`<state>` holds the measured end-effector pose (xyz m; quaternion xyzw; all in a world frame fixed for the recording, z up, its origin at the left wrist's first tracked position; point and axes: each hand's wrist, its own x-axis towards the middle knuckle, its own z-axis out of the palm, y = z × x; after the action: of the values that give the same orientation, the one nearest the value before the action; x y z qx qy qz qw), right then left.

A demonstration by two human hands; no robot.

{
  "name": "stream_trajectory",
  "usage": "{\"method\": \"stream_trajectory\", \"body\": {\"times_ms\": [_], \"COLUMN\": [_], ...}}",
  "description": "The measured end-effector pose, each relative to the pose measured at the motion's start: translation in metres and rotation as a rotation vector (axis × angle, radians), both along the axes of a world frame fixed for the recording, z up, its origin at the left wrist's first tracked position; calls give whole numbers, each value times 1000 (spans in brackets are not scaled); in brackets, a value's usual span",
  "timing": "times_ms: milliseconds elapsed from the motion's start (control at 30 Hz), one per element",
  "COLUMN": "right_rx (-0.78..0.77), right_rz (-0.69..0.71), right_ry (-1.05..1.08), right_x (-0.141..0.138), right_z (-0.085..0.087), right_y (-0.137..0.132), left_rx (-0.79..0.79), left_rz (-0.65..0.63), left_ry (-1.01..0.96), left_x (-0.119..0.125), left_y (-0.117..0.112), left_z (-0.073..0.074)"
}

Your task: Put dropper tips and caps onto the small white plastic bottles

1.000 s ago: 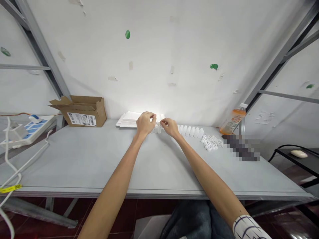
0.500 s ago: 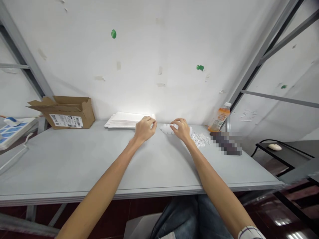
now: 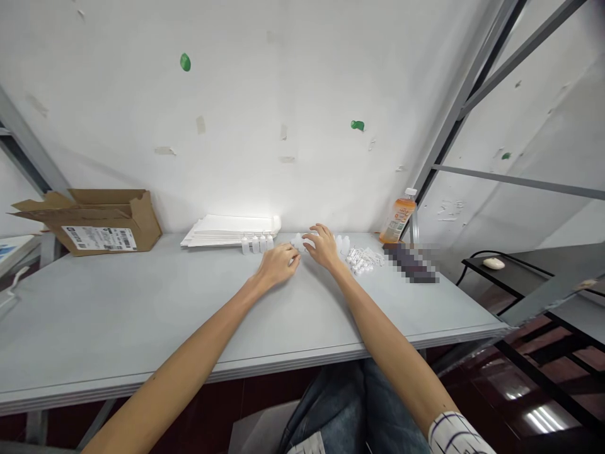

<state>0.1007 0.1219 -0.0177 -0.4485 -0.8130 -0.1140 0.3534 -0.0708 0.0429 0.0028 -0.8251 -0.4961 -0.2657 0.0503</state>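
So, the small bottles (image 3: 256,244) are what matters here: four stand upright on the far side of the counter (image 3: 165,309), to the left of the left hand (image 3: 280,262) and right in front of a stack of white paper (image 3: 222,231). More cloudy bottles (image 3: 345,244) sit around the right hand (image 3: 322,246), some poking out on either side of it. That hand partly blocks them, so don't ask me for a count.

Left hand is low over the counter, fingers curled, thumb close to the index finger with a little gap. Can't tell if something's tucked in there. Right hand is loosely spread with bent fingers over the bottles, and I don't see it gripping anything. Whether the fingertips touch one, no idea from this angle.

My two cents on handling these well: they look light and tippy, so I'd go with thumb and fingertip low on the body, straight up and down, light squeeze only. Watch the knuckles, the neighbours are really close. Also mind the right wrist, since the pile of little white pieces (image 3: 363,260) is just to its right and a careless sleeve or forearm would probably scatter it. I'd keep the left hand a bit away from those four bottles too, one bump could easily topple them.
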Motion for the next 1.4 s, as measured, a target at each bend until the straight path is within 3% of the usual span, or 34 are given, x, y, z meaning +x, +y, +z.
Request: {"method": "stream_trajectory", "body": {"times_ms": [500,767,900,1067,1233,1400], "right_rx": [-4,-84,-170,-203,-77,37], "right_rz": [43,58,109,102,34,-227], "right_ry": [-26,381,474,420,292,285], "right_x": [-21,-17,-16,-12,13,78], "right_z": [11,27,25,18,18,21], "right_y": [-17,-42,-53,-62,-67,-56], "left_rx": [-21,-99,-183,-241,-249,-284], "left_rz": [16,162,97,-15,-32,-56], "left_ry": [-6,-138,-167,-197,-154,-119], "left_x": [-4,-8,-6,-3,-1,2], "left_y": [2,1,1,3,1,-4], "left_z": [1,10,7,3,3,3]}}
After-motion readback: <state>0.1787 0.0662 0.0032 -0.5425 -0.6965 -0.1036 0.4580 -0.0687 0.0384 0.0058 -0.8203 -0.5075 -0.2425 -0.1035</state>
